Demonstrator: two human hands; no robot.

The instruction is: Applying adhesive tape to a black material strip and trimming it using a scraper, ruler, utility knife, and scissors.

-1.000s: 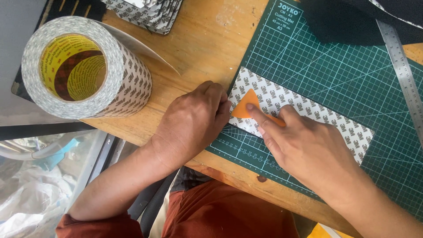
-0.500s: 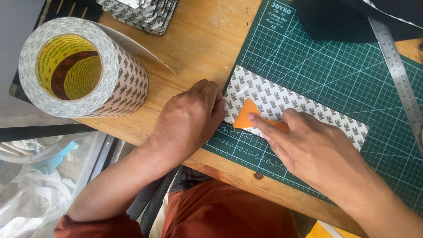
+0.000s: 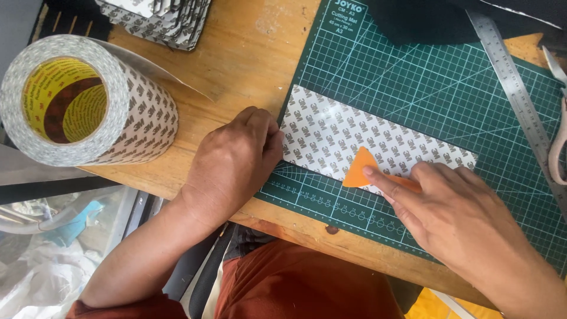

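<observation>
A patterned white strip of adhesive sheet (image 3: 354, 133) lies slantwise on a green cutting mat (image 3: 425, 77). My left hand (image 3: 233, 162) presses its fingertips on the strip's left end at the mat's edge. My right hand (image 3: 455, 212) holds a small orange scraper (image 3: 361, 168) flat against the strip's lower edge, index finger stretched over it.
A big roll of the same patterned tape (image 3: 82, 100) lies at the left of the wooden table (image 3: 236, 53), its loose end trailing. A stack of cut patterned pieces (image 3: 162, 20) sits at top left. A steel ruler (image 3: 517, 94) and scissors (image 3: 558, 142) lie at the right.
My right hand has slid the orange scraper rightward along the strip, away from my left hand. The left hand stays at the strip's left end.
</observation>
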